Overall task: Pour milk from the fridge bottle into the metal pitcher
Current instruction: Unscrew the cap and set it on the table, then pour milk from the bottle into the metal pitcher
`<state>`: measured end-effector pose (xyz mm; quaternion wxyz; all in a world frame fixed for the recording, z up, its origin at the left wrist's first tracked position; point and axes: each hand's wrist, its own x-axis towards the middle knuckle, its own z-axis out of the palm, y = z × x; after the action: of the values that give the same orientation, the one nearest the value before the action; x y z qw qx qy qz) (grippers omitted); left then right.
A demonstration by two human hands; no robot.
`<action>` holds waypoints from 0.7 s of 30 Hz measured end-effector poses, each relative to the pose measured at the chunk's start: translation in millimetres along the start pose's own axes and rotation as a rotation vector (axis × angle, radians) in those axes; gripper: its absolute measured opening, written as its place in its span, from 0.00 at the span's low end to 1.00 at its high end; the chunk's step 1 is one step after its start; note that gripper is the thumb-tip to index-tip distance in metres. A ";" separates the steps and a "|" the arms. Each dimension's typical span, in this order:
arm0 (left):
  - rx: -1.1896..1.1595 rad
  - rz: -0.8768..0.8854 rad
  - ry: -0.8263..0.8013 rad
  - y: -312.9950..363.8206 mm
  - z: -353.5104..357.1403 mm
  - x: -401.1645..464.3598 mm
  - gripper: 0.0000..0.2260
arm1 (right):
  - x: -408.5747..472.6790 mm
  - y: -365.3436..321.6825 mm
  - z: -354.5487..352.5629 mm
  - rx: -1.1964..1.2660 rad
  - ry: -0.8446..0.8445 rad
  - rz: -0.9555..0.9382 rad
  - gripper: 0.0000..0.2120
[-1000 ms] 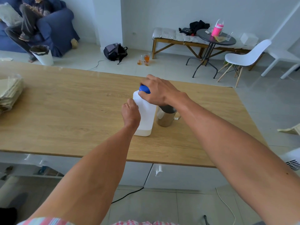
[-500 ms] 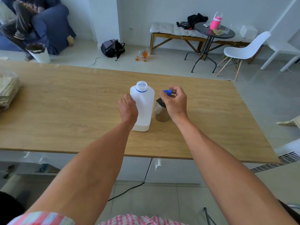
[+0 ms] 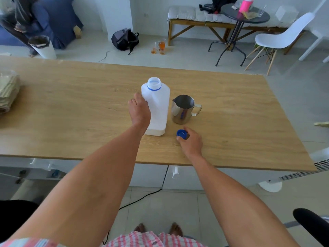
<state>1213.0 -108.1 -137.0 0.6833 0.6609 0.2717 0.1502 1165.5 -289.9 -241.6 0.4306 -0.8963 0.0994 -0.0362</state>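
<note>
A translucent white milk bottle (image 3: 158,107) stands upright and uncapped on the wooden table (image 3: 71,107), a little milk showing at its bottom. My left hand (image 3: 139,110) grips its left side. Just right of it stands the metal pitcher (image 3: 182,109), upright, handle pointing right, nothing visible inside. My right hand (image 3: 191,141) holds the blue cap (image 3: 181,134) at the table surface, in front of the pitcher.
A stack of pale folded cloths (image 3: 8,93) lies at the table's left edge. Beyond the table are a backpack (image 3: 124,39), glasses on the floor (image 3: 159,47), a round side table (image 3: 244,16), a white chair (image 3: 283,36) and a seated person (image 3: 23,20).
My right hand unscrewed the blue cap, lifted it off the bottle and brought it down to the table in front of the pitcher. My left hand kept its grip on the bottle.
</note>
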 end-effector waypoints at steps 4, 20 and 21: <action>-0.008 0.009 0.010 1.8 0.3 -2.3 0.09 | -2.5 1.9 4.5 -0.052 -0.001 -0.004 0.21; -0.061 0.009 0.016 -3.6 2.3 3.3 0.10 | 110.6 -44.1 -56.7 0.077 -0.145 0.216 0.18; -0.058 0.015 0.015 -3.5 2.4 3.2 0.10 | 110.0 -43.4 -57.4 0.066 -0.158 0.217 0.16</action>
<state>1216.4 -108.5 -141.0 0.6987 0.6418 0.2675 0.1683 1270.8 -330.4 -174.2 0.4679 -0.8657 0.1603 0.0779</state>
